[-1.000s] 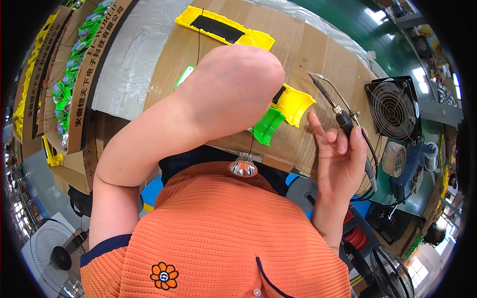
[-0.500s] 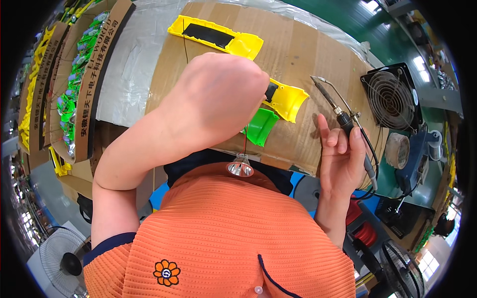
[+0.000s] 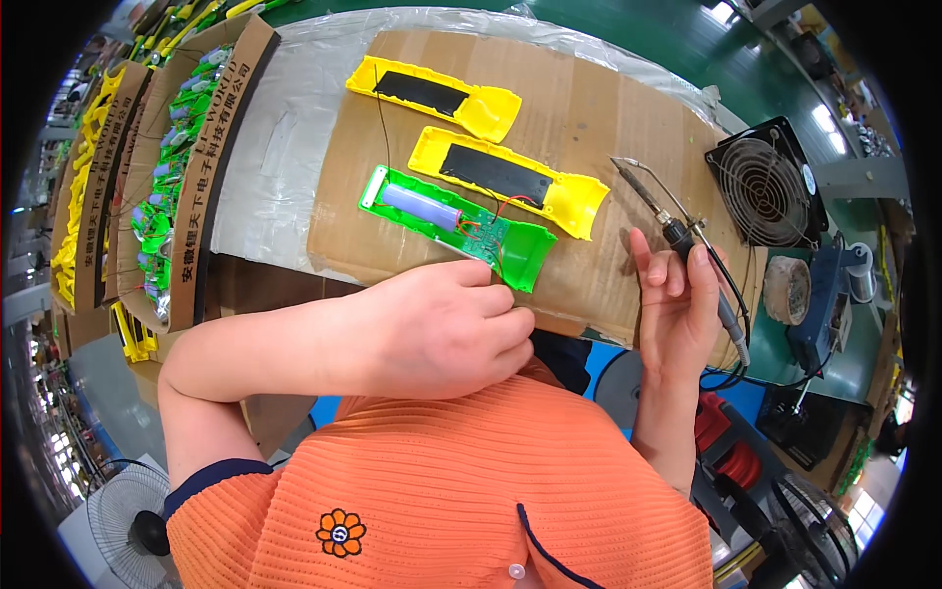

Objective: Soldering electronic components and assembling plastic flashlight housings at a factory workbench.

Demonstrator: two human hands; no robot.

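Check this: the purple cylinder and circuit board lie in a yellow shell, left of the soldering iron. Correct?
Wrong colour: the head view shows the purple cylinder and circuit board lying in a green shell, left of the soldering iron.

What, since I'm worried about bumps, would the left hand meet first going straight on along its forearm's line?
Probably the right hand, which holds the soldering iron: the left hand points rightward, roughly toward it. Heights are hard to judge from this view, so the two might miss.
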